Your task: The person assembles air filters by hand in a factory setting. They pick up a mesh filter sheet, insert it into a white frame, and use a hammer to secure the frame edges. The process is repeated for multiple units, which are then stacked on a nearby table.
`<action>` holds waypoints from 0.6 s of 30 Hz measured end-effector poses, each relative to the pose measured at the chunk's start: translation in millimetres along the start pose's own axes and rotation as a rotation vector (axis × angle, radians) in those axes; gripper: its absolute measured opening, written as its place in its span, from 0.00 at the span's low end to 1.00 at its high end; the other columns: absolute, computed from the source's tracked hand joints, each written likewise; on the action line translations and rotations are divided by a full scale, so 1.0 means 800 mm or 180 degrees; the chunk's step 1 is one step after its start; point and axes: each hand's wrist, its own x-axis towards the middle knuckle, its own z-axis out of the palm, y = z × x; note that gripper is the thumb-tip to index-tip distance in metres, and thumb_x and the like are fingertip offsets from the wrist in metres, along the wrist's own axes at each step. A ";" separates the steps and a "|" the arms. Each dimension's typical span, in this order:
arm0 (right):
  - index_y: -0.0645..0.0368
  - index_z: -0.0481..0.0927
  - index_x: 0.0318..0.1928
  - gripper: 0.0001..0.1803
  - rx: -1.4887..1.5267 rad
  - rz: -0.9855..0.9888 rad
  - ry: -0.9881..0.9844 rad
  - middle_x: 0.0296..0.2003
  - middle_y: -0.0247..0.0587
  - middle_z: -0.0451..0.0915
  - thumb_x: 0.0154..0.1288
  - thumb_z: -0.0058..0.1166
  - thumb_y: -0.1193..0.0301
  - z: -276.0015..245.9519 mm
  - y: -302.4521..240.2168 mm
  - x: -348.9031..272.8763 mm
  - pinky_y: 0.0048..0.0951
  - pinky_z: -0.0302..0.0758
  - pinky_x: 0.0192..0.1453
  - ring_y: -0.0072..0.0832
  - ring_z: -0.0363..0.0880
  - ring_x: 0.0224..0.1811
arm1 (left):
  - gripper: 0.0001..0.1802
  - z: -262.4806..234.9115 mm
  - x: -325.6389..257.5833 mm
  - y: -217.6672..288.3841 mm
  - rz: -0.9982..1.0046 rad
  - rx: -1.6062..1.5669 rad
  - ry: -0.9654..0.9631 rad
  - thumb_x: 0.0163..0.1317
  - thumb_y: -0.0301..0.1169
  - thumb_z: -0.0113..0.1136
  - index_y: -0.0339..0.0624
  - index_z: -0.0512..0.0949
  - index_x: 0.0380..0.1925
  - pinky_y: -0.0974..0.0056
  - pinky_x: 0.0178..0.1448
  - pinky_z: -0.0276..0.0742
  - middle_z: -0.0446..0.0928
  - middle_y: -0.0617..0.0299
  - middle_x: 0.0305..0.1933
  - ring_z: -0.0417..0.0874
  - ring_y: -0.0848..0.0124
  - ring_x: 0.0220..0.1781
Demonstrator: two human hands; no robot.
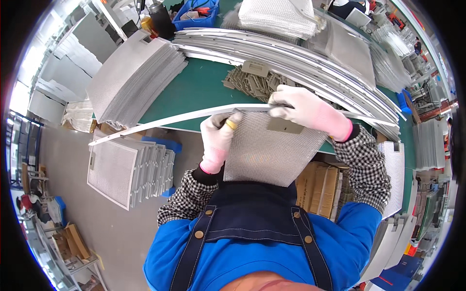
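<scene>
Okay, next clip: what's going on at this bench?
A person in white gloves holds a metal mesh filter panel upright against their body at the edge of a green table. The left hand steadies the panel's left side, while the right hand presses a long white frame strip along its top edge. Stacks of mesh panels, more strips and grey plastic clips lie on the table.

Could not see the lower edge of the mesh filter panel (272, 155), tucked behind the dark apron bib (252, 213). Lost the left hand's (217, 140) fingertips behind the white frame strip (160, 121), so that grip stayed unclear. Hid part of the strip under the right hand (306, 110). Covered much of the green worktop (194, 92) beneath stacks. Cut off the blue bin (196, 14) at the top edge. Blurred small things toward the right rim beyond telling.
</scene>
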 end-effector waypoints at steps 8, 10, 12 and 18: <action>0.63 0.80 0.43 0.14 0.0481 0.0362 -0.0655 0.24 0.46 0.77 0.73 0.54 0.62 -0.025 -0.034 -0.009 0.36 0.74 0.36 0.35 0.79 0.27 | 0.20 0.022 -0.002 0.015 0.0144 -0.0100 -0.0510 0.61 0.29 0.75 0.34 0.81 0.51 0.71 0.50 0.76 0.83 0.67 0.41 0.81 0.79 0.41; 0.62 0.79 0.45 0.13 0.0255 0.0254 -0.0837 0.28 0.50 0.79 0.73 0.53 0.64 -0.024 -0.035 -0.004 0.40 0.74 0.38 0.38 0.81 0.31 | 0.23 0.022 -0.002 0.014 -0.0046 -0.0569 -0.0602 0.60 0.31 0.77 0.35 0.80 0.52 0.71 0.52 0.76 0.82 0.66 0.42 0.80 0.79 0.44; 0.61 0.79 0.47 0.13 0.0083 0.0176 -0.0836 0.30 0.51 0.80 0.73 0.53 0.63 -0.014 -0.034 -0.007 0.42 0.75 0.40 0.39 0.83 0.34 | 0.24 0.012 -0.002 0.002 -0.0210 -0.1036 -0.0812 0.58 0.34 0.78 0.38 0.80 0.51 0.70 0.57 0.73 0.80 0.67 0.46 0.78 0.79 0.48; 0.60 0.84 0.43 0.18 -0.0752 0.2155 0.0438 0.42 0.44 0.82 0.62 0.61 0.58 -0.013 -0.184 -0.039 0.46 0.77 0.51 0.37 0.81 0.50 | 0.22 -0.022 0.009 -0.020 0.0112 -0.0160 -0.0657 0.59 0.34 0.77 0.45 0.78 0.50 0.66 0.58 0.74 0.77 0.64 0.51 0.77 0.73 0.52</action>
